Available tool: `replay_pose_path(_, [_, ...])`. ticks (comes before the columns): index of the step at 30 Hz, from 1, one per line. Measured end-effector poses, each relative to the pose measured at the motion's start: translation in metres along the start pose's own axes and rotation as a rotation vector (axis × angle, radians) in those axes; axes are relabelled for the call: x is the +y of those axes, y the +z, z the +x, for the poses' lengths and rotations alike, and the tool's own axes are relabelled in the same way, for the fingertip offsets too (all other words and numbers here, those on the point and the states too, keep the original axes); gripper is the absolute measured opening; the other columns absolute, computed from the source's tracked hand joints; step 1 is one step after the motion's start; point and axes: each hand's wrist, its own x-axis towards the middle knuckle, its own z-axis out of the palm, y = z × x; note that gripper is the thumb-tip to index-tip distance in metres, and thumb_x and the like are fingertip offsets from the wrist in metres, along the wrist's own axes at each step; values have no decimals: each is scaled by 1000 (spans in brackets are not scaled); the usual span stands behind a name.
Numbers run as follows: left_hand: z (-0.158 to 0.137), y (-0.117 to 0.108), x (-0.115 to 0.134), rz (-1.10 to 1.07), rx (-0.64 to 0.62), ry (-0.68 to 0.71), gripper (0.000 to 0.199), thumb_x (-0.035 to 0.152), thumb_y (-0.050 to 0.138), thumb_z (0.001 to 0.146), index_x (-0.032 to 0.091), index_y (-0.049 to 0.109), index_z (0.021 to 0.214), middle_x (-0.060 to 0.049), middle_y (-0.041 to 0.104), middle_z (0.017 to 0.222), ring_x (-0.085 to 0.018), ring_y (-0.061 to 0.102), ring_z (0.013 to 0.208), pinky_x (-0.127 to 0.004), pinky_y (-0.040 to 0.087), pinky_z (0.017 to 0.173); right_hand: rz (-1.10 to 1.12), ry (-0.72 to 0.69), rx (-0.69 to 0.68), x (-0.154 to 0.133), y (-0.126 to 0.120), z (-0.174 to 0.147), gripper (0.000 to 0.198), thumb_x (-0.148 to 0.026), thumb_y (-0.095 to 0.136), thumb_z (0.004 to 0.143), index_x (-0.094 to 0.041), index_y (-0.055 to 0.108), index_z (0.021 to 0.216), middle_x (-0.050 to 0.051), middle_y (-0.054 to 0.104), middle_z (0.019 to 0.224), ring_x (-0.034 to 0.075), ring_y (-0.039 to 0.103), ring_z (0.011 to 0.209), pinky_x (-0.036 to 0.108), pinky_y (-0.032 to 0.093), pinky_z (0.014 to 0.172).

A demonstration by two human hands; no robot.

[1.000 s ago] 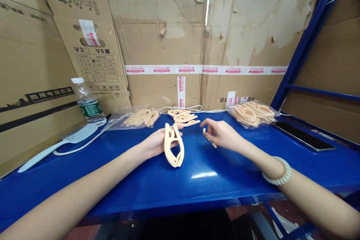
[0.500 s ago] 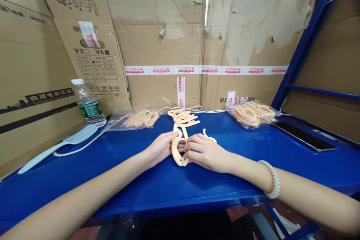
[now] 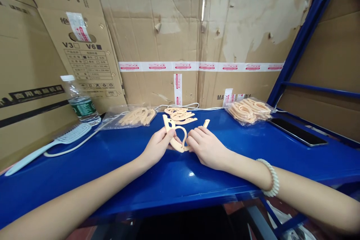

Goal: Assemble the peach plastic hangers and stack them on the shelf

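A cream folding clothes hanger point(image 3: 177, 147) is held between my hands just above the blue table, its two arms spread into a V and joined at the bottom. My left hand point(image 3: 157, 144) is closed round the left arm, thumb on top. The right arm is in the closed fingers of my right hand point(image 3: 206, 146), and its tip sticks out above them. A curved loop, seemingly the hook, stands between the arms. Just beyond my hands lies a small pile of similar cream hangers point(image 3: 180, 115).
Clear bags of cream pieces lie at the back left point(image 3: 137, 115) and back right point(image 3: 249, 110). A phone point(image 3: 298, 132) is on the right; a water bottle point(image 3: 83, 107), a pale hairbrush point(image 3: 67, 135) and a white cable point(image 3: 81, 142) are on the left. Cardboard sheets point(image 3: 157, 37) wall the back.
The hanger's arms have swung from close together to wide apart. My right hand has closed round the right arm, and my left hand has moved slightly left with the other.
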Motion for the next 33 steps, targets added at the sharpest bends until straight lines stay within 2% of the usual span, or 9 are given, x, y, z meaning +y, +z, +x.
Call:
replay_pose_path(3, [-2, 1, 2, -14, 54, 54, 43, 56, 63, 77, 15, 54, 81, -5, 69, 74, -21, 69, 68, -33, 57, 66, -2, 57, -4, 3, 2, 0, 9, -15, 46, 89, -15, 54, 85, 6, 57, 77, 21, 45, 75, 36, 33, 81])
replay_pose_path(6, [-3, 1, 3, -36, 70, 59, 43, 56, 63, 77, 15, 54, 83, -6, 69, 73, -23, 69, 70, -34, 57, 66, 9, 41, 14, 5, 3, -1, 11, -13, 45, 90, -17, 53, 84, 4, 57, 72, 20, 44, 74, 35, 31, 78])
replay_pose_path(12, [1, -1, 2, -135, 81, -56, 33, 46, 61, 82, 14, 52, 81, -4, 68, 69, -22, 70, 68, -35, 58, 65, 34, -15, 80, 7, 0, -1, 15, -10, 44, 89, -17, 52, 79, 2, 56, 70, 19, 42, 74, 33, 29, 77])
replay_pose_path(21, [0, 4, 8, -209, 120, -139, 23, 33, 59, 87, 13, 52, 78, -5, 67, 67, -19, 69, 62, -32, 57, 61, 34, -85, 148, 10, 0, 0, 19, -8, 41, 90, -17, 53, 79, 3, 53, 68, 18, 41, 72, 32, 29, 76])
replay_pose_path(25, [4, -2, 6, -278, 213, -222, 20, 26, 54, 90, 13, 53, 74, -3, 63, 58, -15, 65, 53, -26, 54, 54, 9, -139, 197, 17, -2, 0, 23, -11, 36, 94, -19, 54, 81, 3, 54, 67, 18, 42, 70, 33, 29, 73])
replay_pose_path(27, [7, -7, 4, -298, 264, -234, 21, 23, 52, 91, 13, 53, 73, -4, 63, 58, -15, 64, 53, -24, 53, 53, 88, -98, 228, 27, -5, -2, 23, -13, 36, 95, -18, 53, 81, 3, 56, 69, 17, 44, 71, 33, 31, 74])
replay_pose_path(30, [10, -12, 2, -305, 260, -206, 22, 24, 47, 94, 13, 53, 75, -5, 66, 63, -16, 67, 59, -26, 55, 58, 344, 76, 275, 50, -8, -6, 7, -17, 45, 94, -17, 52, 90, 5, 62, 82, 17, 52, 77, 32, 37, 78])
replay_pose_path(33, [10, -13, 0, -303, 220, -215, 22, 24, 47, 94, 13, 52, 76, -6, 67, 66, -17, 69, 62, -28, 56, 61, 496, 157, 197, 71, -12, -10, 5, -19, 54, 90, -18, 54, 95, 8, 64, 94, 22, 55, 98, 40, 39, 89])
